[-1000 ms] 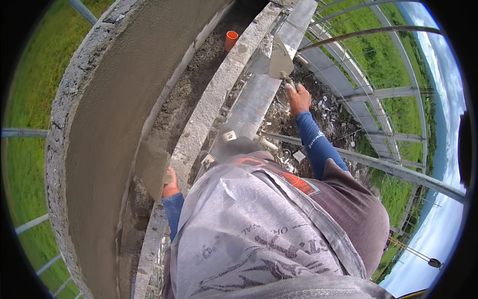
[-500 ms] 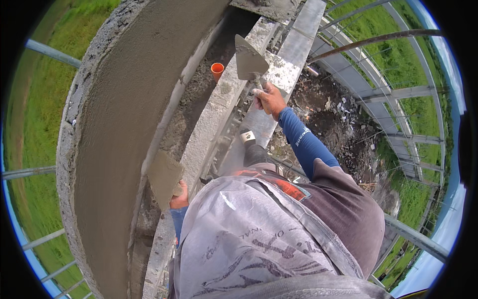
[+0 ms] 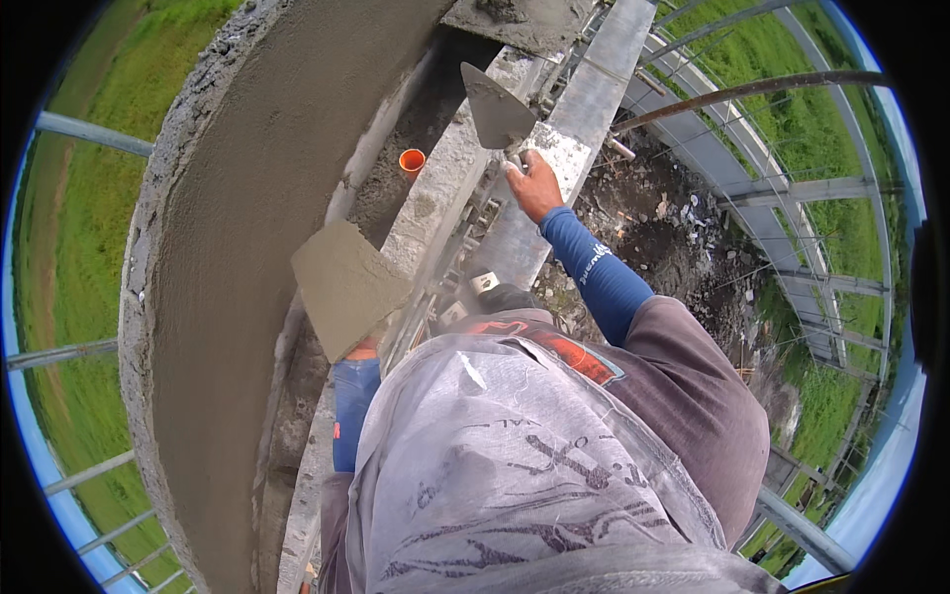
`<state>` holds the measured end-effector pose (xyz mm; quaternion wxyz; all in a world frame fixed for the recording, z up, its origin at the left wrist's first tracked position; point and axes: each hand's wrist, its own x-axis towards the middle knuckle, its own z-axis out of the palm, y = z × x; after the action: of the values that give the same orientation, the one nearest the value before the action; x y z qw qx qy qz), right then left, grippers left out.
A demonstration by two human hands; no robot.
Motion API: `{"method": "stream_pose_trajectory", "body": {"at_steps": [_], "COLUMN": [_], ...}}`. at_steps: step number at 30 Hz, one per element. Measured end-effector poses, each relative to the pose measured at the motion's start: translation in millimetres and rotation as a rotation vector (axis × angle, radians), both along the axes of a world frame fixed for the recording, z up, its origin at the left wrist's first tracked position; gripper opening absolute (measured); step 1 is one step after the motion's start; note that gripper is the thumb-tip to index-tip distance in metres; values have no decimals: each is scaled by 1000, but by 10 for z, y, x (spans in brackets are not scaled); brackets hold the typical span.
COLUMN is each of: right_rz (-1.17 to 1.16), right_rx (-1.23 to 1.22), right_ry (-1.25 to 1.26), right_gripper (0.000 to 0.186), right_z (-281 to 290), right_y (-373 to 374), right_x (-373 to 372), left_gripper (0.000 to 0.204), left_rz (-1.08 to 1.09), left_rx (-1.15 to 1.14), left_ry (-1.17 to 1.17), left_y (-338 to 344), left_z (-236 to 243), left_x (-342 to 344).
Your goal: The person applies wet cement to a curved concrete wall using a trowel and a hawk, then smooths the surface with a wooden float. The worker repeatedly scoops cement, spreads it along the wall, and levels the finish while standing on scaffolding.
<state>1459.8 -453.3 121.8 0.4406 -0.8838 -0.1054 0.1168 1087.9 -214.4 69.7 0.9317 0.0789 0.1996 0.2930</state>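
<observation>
My right hand [image 3: 535, 185] is closed round the handle of a pointing trowel [image 3: 498, 111]. Its grey pointed blade is tilted up and away, above the metal planks. On the left, my left hand [image 3: 364, 348] holds a flat, four-sided mortar board [image 3: 348, 282] coated in grey mortar. The board hides most of that hand's fingers. It hangs near the foot of a curved wall [image 3: 233, 228] with a smooth wet-looking mortar face, overlapping the wall's lower edge in view.
An orange pipe end [image 3: 412, 161] sticks up in the trough between the wall and a concrete ledge [image 3: 426, 203]. Metal planks [image 3: 604, 69] run along the right. Rubble ground [image 3: 673, 218] lies far below, beside a curved frame with metal bars [image 3: 807, 188]. A mortar-covered board [image 3: 520, 22] lies at the far end.
The mortar board has come up and further forward, turning so its broad face shows more and covers my left hand. My right hand and the trowel have shifted slightly.
</observation>
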Motion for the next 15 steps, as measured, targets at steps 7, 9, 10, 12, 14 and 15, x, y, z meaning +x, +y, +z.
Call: {"method": "stream_pose_trajectory", "body": {"at_steps": [7,9,10,12,14,15], "right_rz": [191,270,334,445,555,605], "right_rx": [-175,-191,-222,-238,-236,-198], "right_ry": [-429,-450,-480,-546,-567,-600], "right_gripper": [32,30,29,28,27,27], "right_z": [790,907,947,977,987,990], "right_y": [-499,-585,-630,-671,-731,-729], "right_x": [-102,-12,43,215,438,604], "left_gripper": [42,43,43,43,43,43], "left_rz": [-203,-270,-299,-352,-389,-403], "left_rx": [26,43,53,68,82,99], "left_ry": [-31,-21,-8,20,53,66], "left_y": [192,222,228,227,213,213], "left_z": [261,391,444,511,560,602], "left_x": [1609,2175,2435,2948,3419,3674]}}
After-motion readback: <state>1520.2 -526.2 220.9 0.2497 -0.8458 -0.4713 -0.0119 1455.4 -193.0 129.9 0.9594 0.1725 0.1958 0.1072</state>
